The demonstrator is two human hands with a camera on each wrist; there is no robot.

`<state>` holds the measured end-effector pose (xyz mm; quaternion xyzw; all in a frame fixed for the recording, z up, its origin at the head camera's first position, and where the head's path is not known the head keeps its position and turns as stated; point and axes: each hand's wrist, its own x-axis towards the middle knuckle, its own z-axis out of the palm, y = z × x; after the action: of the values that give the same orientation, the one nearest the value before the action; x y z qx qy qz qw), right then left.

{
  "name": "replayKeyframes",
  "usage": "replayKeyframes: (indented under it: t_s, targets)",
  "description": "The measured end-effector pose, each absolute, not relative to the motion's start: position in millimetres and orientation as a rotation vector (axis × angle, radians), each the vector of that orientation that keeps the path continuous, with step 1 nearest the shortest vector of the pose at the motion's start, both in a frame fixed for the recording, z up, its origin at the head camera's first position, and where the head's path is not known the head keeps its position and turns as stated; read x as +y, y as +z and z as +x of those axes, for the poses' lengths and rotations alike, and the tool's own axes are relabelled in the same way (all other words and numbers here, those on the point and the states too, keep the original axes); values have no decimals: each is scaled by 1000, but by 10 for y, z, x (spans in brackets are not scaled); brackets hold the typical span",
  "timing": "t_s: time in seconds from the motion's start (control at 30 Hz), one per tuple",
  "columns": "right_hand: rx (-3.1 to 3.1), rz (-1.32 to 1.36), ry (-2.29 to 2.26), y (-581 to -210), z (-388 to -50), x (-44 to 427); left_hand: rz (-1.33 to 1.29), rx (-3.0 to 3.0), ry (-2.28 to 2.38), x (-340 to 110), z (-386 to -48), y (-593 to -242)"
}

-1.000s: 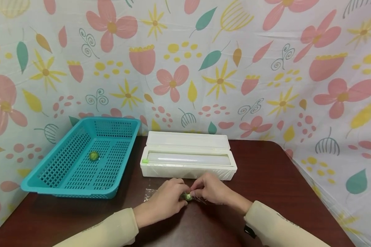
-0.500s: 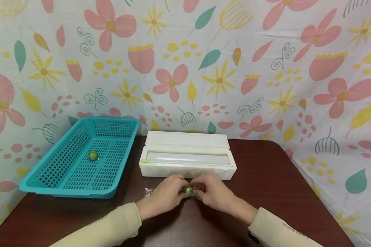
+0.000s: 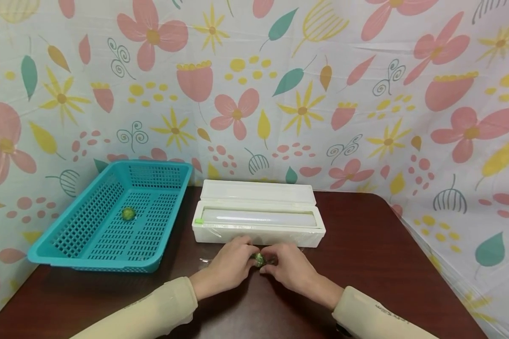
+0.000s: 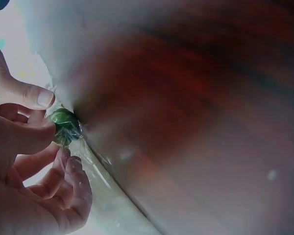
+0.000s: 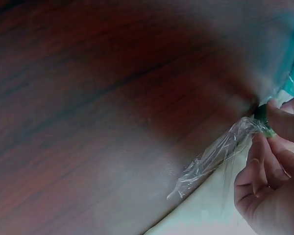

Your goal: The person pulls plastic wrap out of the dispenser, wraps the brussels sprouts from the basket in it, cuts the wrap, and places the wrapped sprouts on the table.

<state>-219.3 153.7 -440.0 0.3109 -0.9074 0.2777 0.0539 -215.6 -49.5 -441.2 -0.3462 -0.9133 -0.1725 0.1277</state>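
Both hands meet over the table in front of the white box, at a small round green fruit (image 3: 259,259) wrapped in clear plastic. My left hand (image 3: 228,263) holds its left side between thumb and fingers. From the right, my right hand (image 3: 291,267) pinches the wrapped fruit with thumb and forefinger. In the left wrist view, shiny film covers the fruit (image 4: 64,126) between the fingertips. A crumpled tail of plastic wrap (image 5: 220,152) trails loose from it in the right wrist view. Another bit of film (image 3: 204,262) sticks out beyond the left hand. Fingers partly hide the fruit.
A white plastic-wrap dispenser box (image 3: 258,234) stands just behind the hands, lid (image 3: 258,192) raised, with a roll inside and a green slider at left. The teal basket (image 3: 89,264) at left contains another round green fruit (image 3: 128,213). A floral curtain (image 3: 254,94) backs the dark table (image 3: 365,254).
The right hand's fingers have shifted from bending over the fruit's top to pinching at its right side, thumb lower. The fruit has turned slightly and sits a little higher. Basket and box stay put.
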Motion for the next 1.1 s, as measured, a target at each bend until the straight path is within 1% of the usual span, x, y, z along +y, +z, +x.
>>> replayKeyframes:
  t_s: [0.57, 0.8, 0.9, 1.1]
  targets:
    - [-2731, 865, 825, -4435, -2221, 1473, -1010, -2653, -592, -469, -2187, -4425]
    - [-2737, 922, 800, -4415, -2257, 1466, -948, -2672, -913, -494, -2276, -4408]
    - [-2755, 951, 815, -4403, -2285, 1473, -937, -2699, -974, -523, -2282, -4381]
    - [-2755, 999, 798, -4383, -2353, 1489, -980, -2716, -751, -558, -2213, -4357]
